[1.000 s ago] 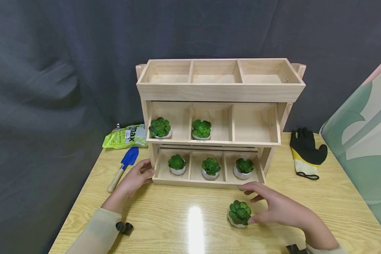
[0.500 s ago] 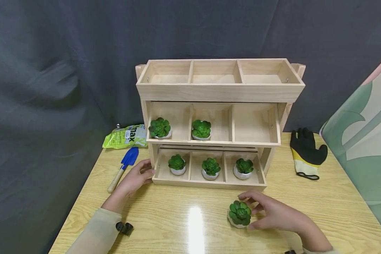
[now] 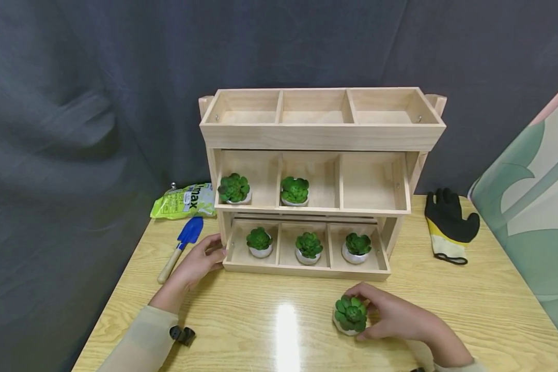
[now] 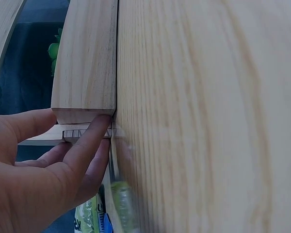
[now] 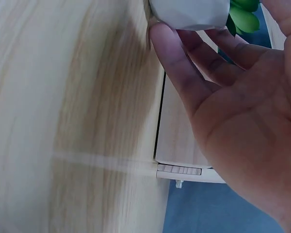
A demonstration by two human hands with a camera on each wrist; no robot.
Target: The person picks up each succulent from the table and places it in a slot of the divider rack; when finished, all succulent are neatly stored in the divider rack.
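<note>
A wooden three-tier plant stand (image 3: 323, 138) stands on the table. My left hand (image 3: 202, 262) is at the left end of its bottom tier; in the left wrist view thumb and fingers hold the corner of the front board (image 4: 85, 63). My right hand (image 3: 395, 313) has thumb and fingers around a small succulent (image 3: 351, 313) in a white pot (image 5: 191, 12), on the table in front of the stand. Its far fingers are partly hidden behind the leaves. Potted succulents fill the bottom tier's compartments, such as the middle one (image 3: 309, 245). Two more sit in the middle tier's left and centre compartments.
Left of the stand lie a blue trowel (image 3: 190, 231) with a wooden handle and a green-yellow bag (image 3: 181, 201). A black work glove (image 3: 451, 219) with a yellow band lies at the right. A dark curtain (image 3: 307, 41) hangs behind.
My right hand has come down and left from beside the potted succulent, and its fingers have closed around the pot. The left hand has stayed at the stand's corner.
</note>
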